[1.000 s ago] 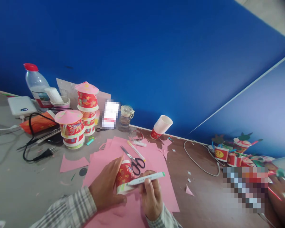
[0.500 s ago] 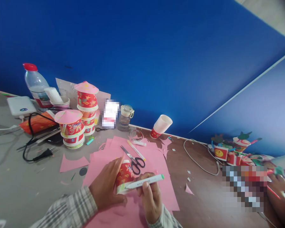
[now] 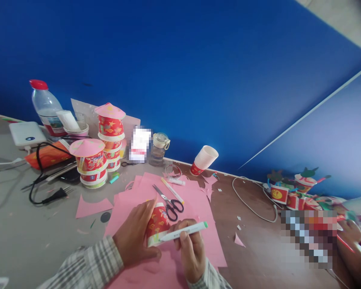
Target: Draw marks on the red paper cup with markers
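My left hand (image 3: 138,233) is wrapped round a red patterned paper cup (image 3: 158,220), holding it on the pink paper (image 3: 198,233). My right hand (image 3: 191,249) grips a white marker (image 3: 185,231) with a green end. Its tip touches the pale band near the cup's rim, where light green colouring shows. Just beyond the cup lie black-handled scissors (image 3: 172,206), partly opened. A yellow-and-white marker (image 3: 173,190) rests beside them, and another white marker (image 3: 177,182) lies farther back.
Stacked paper-cup towers (image 3: 92,166) with pink cone roofs stand at the left, near a plastic bottle (image 3: 46,108) and a black plug (image 3: 54,196). A nested cup stack (image 3: 204,159) leans by the blue wall. Another person's hand (image 3: 350,230) is at far right, near decorated cups (image 3: 279,194).
Almost nothing differs. My hands, the cup and the marker keep nearly the same position; the other person's hand at the right has shifted slightly.
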Demonstrator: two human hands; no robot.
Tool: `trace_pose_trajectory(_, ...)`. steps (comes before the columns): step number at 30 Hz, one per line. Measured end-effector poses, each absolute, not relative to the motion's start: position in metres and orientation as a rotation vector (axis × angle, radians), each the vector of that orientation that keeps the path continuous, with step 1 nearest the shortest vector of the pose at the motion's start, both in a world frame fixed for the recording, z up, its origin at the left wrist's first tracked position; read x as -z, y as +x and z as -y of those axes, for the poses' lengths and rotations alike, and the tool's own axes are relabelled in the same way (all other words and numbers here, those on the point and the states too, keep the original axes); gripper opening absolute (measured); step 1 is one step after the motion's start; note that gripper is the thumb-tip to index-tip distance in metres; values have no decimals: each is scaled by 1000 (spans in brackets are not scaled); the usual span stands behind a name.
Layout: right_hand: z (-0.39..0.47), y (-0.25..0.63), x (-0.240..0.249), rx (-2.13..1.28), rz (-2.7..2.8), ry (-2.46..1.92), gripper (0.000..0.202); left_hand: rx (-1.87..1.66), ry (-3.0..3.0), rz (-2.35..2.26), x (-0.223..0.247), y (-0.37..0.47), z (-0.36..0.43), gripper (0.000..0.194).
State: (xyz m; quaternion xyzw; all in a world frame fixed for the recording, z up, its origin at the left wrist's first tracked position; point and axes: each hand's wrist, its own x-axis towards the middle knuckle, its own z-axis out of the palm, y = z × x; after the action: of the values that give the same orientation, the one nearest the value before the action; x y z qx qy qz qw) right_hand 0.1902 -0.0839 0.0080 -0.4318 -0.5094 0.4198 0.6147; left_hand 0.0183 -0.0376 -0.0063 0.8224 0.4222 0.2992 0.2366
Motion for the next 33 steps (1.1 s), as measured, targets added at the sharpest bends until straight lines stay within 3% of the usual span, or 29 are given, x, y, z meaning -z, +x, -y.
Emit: trace_pose_trajectory(33, 77, 194, -5, -1051, 1038, -941, 18, -901, 2366, -1123, 7, 18, 38, 116)
